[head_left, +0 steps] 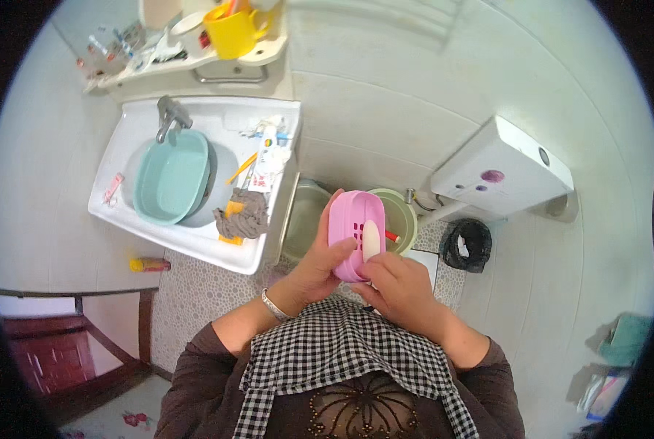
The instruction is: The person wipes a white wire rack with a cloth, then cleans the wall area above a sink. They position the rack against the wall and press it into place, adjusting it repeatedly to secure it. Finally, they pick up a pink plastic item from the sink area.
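In front of my apron I hold a pink soap dish (344, 224) with slots in its bottom. My left hand (318, 265) is closed around its left side, the thumb over the inside of the dish. A bar of white soap (371, 238) stands lengthwise along the right inner part of the dish. My right hand (400, 284) is closed at the near right corner, its fingers on the lower end of the soap. The fingertips under the dish are hidden.
At left, a white sink (217, 257) holds a teal basin (172, 179), a grey cloth (245, 214) and toothpaste-like tubes. Beyond the dish stand green buckets (407, 241). A white toilet tank (499, 172) and a black-lined bin (467, 245) are at right. A yellow mug (230, 33) sits on the shelf.
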`<action>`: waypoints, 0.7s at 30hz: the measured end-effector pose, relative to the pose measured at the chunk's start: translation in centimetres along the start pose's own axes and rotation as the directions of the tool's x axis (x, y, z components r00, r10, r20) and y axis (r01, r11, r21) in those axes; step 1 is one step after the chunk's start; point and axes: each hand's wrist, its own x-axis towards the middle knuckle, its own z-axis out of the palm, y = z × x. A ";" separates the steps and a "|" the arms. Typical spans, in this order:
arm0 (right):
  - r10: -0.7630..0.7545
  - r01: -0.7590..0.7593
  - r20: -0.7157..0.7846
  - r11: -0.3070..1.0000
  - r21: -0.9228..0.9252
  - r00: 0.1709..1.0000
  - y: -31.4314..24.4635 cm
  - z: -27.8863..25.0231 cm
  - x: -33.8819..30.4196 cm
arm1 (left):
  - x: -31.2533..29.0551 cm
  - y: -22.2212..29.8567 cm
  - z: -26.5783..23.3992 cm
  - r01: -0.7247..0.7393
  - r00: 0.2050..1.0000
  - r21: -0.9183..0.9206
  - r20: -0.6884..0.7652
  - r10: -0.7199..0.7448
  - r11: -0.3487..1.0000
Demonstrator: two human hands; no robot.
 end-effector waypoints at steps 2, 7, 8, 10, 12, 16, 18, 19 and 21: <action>0.053 -0.056 -0.099 0.998 -0.031 0.994 0.1 -0.2 -1.1 | 0.8 -1.1 1.4 -0.013 1.000 0.123 -0.003 0.013 0.992; 0.055 -0.082 -0.274 0.993 -0.086 0.960 -0.1 -1.1 -3.3 | 1.6 -0.9 4.4 0.071 0.986 0.175 0.139 -0.096 0.982; 0.057 -0.092 -0.297 0.990 -0.105 0.953 -0.4 -1.5 -3.6 | 1.8 -1.2 4.6 0.083 0.979 0.170 0.168 -0.112 0.982; 0.065 -0.114 -0.329 0.985 -0.132 0.942 -1.0 -2.1 -3.8 | 2.0 -1.6 5.4 0.129 0.969 0.133 0.192 -0.154 0.983; 0.084 -0.140 -0.334 0.979 -0.147 0.939 -1.3 -2.5 -4.0 | 2.2 -1.7 5.8 0.169 0.959 0.110 0.209 -0.189 0.979; 0.100 -0.196 -0.396 0.958 -0.211 0.913 -2.5 -2.4 -3.6 | 2.1 -1.1 6.1 0.208 0.950 0.091 0.219 -0.223 0.974; 0.094 -0.209 -0.418 0.948 -0.239 0.903 -3.0 -2.2 -3.1 | 2.1 -0.7 5.8 0.195 0.952 0.085 0.225 -0.209 0.977; 0.090 -0.213 -0.419 0.942 -0.257 0.904 -3.2 -2.2 -2.8 | 2.2 -0.7 5.5 0.178 0.953 0.082 0.235 -0.193 0.980; 0.088 -0.225 -0.413 0.928 -0.296 0.907 -3.6 -2.3 -2.4 | 2.3 -0.6 5.2 0.164 0.952 0.073 0.249 -0.178 0.984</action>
